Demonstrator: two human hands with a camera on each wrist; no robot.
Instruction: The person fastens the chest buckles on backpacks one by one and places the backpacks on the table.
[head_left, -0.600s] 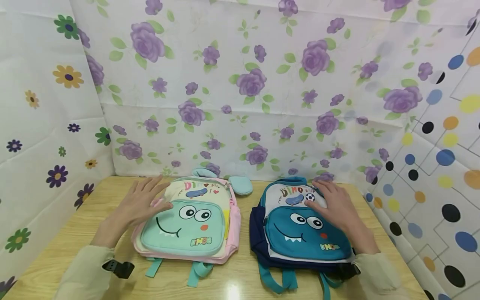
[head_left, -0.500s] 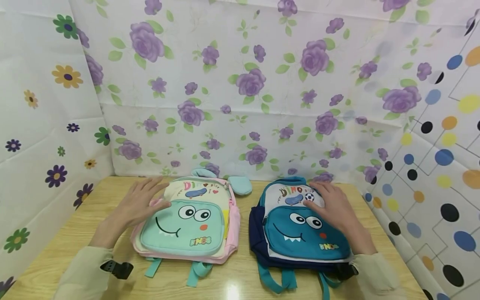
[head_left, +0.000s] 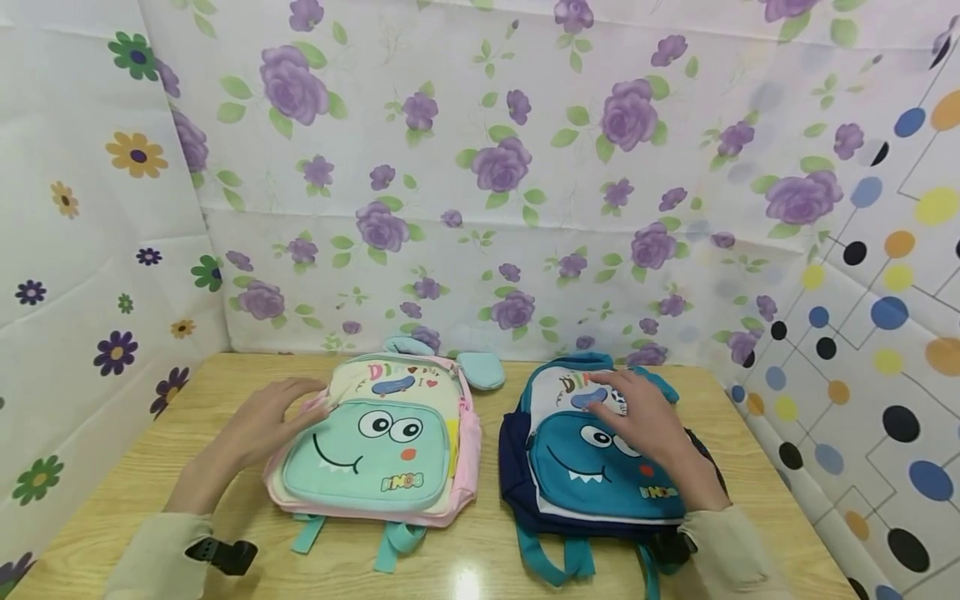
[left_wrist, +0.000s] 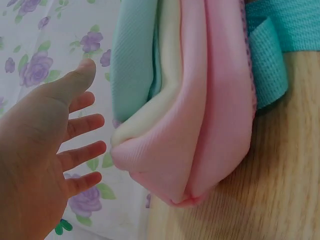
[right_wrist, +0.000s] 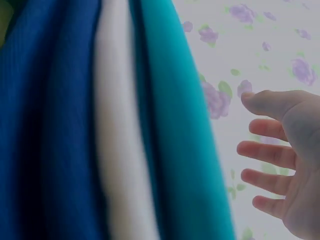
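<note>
A pink and mint backpack (head_left: pixel 367 454) with a cartoon face lies on the table at the left. My left hand (head_left: pixel 262 421) hovers by its left edge, fingers spread and holding nothing; the left wrist view shows this hand (left_wrist: pixel 50 135) beside the pink side of the bag (left_wrist: pixel 190 110). To the right lies a navy and teal backpack (head_left: pixel 600 475). Over its right part hangs my right hand (head_left: pixel 648 421), covering some of the print. In the right wrist view the hand (right_wrist: pixel 285 155), fingers relaxed, is apart from the teal bag (right_wrist: pixel 185 130).
The wooden table (head_left: pixel 150 492) carries both bags, their straps (head_left: pixel 397 546) trailing toward the front edge. Behind stands a cloth (head_left: pixel 450 167) with purple roses, and patterned cloths close off the left and right sides.
My right hand has moved left and slightly down, uncovering the teal flap at the bag's upper right. The left hand has drawn slightly left and lower, its fingers closer together.
</note>
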